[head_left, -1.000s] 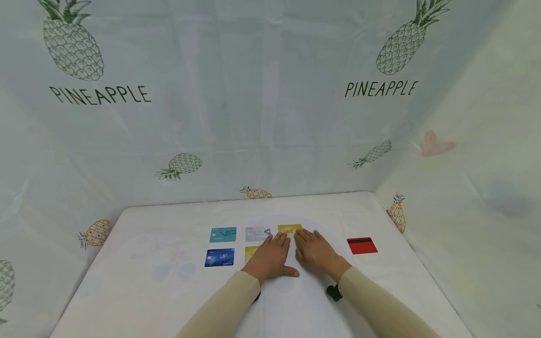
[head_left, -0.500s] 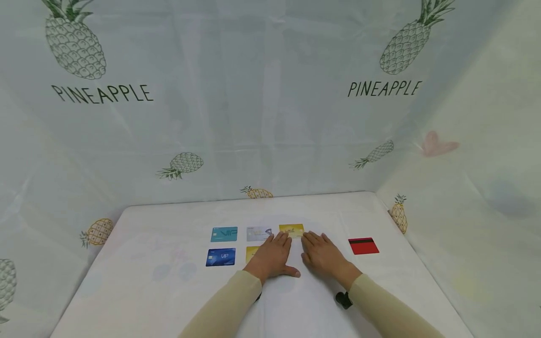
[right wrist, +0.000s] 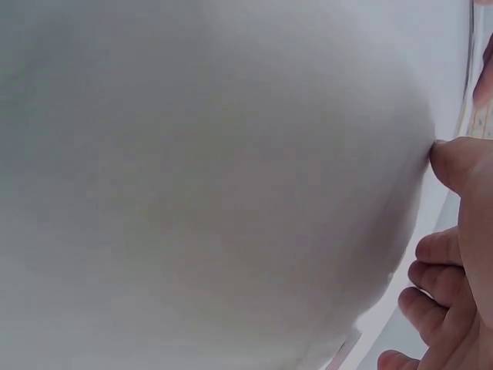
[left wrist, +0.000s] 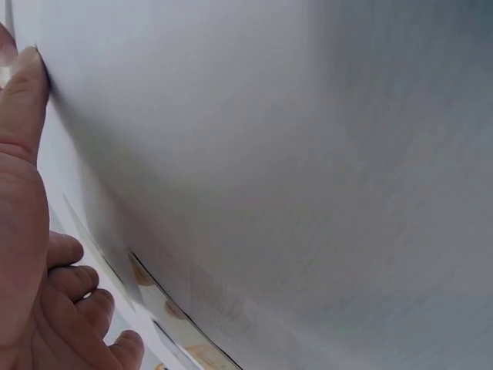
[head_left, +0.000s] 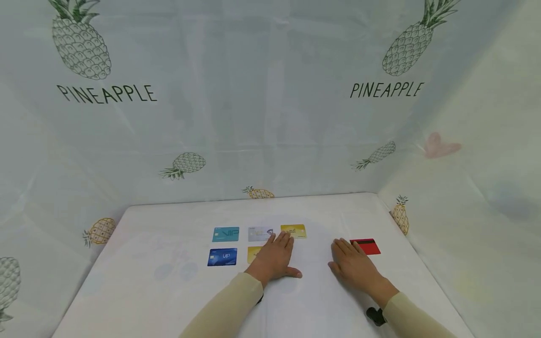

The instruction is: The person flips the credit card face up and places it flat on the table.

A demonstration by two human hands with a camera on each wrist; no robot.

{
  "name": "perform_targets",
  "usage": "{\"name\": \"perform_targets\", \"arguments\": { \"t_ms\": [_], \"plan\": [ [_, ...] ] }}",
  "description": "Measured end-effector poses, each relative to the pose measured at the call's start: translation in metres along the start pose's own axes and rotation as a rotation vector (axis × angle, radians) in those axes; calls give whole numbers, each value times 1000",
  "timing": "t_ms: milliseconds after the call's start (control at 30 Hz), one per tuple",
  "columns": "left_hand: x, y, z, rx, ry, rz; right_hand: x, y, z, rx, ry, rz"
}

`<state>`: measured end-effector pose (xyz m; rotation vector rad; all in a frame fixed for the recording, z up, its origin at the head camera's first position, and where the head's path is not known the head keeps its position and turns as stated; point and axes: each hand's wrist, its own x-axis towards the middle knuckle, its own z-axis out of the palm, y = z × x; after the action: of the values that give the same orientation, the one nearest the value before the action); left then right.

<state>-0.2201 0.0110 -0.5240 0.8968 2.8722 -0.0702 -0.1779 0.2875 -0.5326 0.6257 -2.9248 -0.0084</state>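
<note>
My left hand (head_left: 274,259) lies with its fingers straight, fingertips at the lower edge of a gold card (head_left: 297,229). Its thumb points right along the table, and the palm covers most of a second yellow card (head_left: 252,253). My right hand (head_left: 355,266) reaches to a red card (head_left: 370,248) with a dark stripe, its fingertips overlapping the card's left side. In the right wrist view the thumb tip (right wrist: 443,150) meets the white surface and the fingers (right wrist: 431,312) are loosely bent. Neither hand grips anything.
Left of the left hand lie a teal VIP card (head_left: 220,237), a silver card (head_left: 257,233) and a blue VIP card (head_left: 223,257), in two rows with the yellow ones. The white table (head_left: 148,281) meets a pineapple-printed cloth wall (head_left: 236,117) behind.
My right hand has slid away from the gold card, rightward to the red card. The gold card now shows more fully. The left hand stays in place.
</note>
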Motion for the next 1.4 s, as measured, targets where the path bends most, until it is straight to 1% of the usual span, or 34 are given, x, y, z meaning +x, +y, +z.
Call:
{"name": "perform_targets", "arguments": {
  "t_ms": [167,333,500,633,767,933,1100,1233,1400],
  "plan": [
    [-4,5,-2,-4,1,6,-20,19,-4,15,13,47],
    [-11,13,-1,-7,2,-2,-36,38,-6,46,-18,124],
    [-22,15,2,-8,9,-2,-42,50,-3,62,-46,161],
    [-33,13,6,-17,3,10,-42,50,1,69,-49,159],
    [-45,9,10,-28,1,18,-39,42,2,72,-35,133],
    [-58,7,15,-65,-19,17,-34,24,1,61,-17,78],
    [-69,5,17,-64,-34,-1,-27,0,2,21,1,3],
    [-76,4,16,-67,-38,-22,-21,-22,3,9,7,-50],
    [-84,7,13,-121,-38,-29,-18,-49,3,-9,-9,-116]
  ]
}}
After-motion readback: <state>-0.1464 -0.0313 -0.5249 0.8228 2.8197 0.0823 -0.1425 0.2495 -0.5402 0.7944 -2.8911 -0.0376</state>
